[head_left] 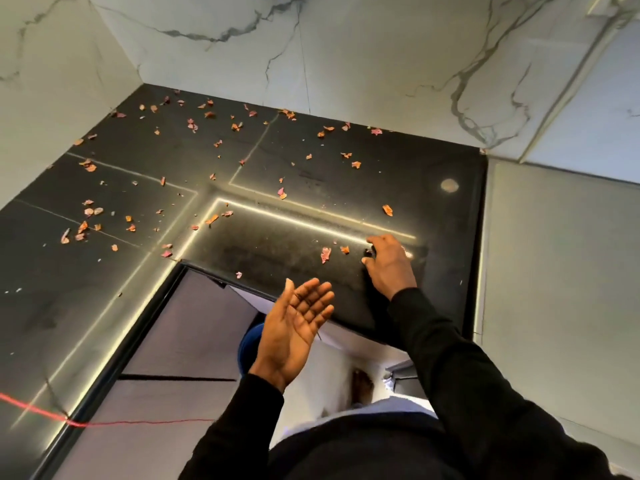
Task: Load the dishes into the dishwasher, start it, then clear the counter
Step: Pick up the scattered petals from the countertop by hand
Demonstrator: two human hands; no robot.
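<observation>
— What does the desk need to know about the surface?

— A glossy black L-shaped stone worktop (pixel 138 271) fills the head view, backed by a white, grey-veined marble wall (pixel 346 46). Small pink and orange dried scraps (pixel 325 254) lie scattered over it. They are thickest toward the back and left, and a few lie near the front edge.

— And the hands?

— The left hand (pixel 294 327) is held palm up with its fingers spread wide and slightly cupped. It holds nothing and sits just off the worktop's front edge. The right hand (pixel 389 268) rests palm down on the worktop near that edge. Its fingers (pixel 369 260) are curled toward two scraps that lie just to its left.

— Is the right hand holding anything?

— I cannot tell. A dark patch shows between thumb and fingers, too small to read.

— Anything else in shot?

— Both arms wear black sleeves (pixel 450 358). A bright reflected line of light (pixel 294 216) bends across the worktop. Grey cabinet fronts (pixel 190 323) stand below the inner corner, and a thin red cord (pixel 138 422) crosses them. Part of a blue round object (pixel 251 344) shows behind the left wrist.
</observation>
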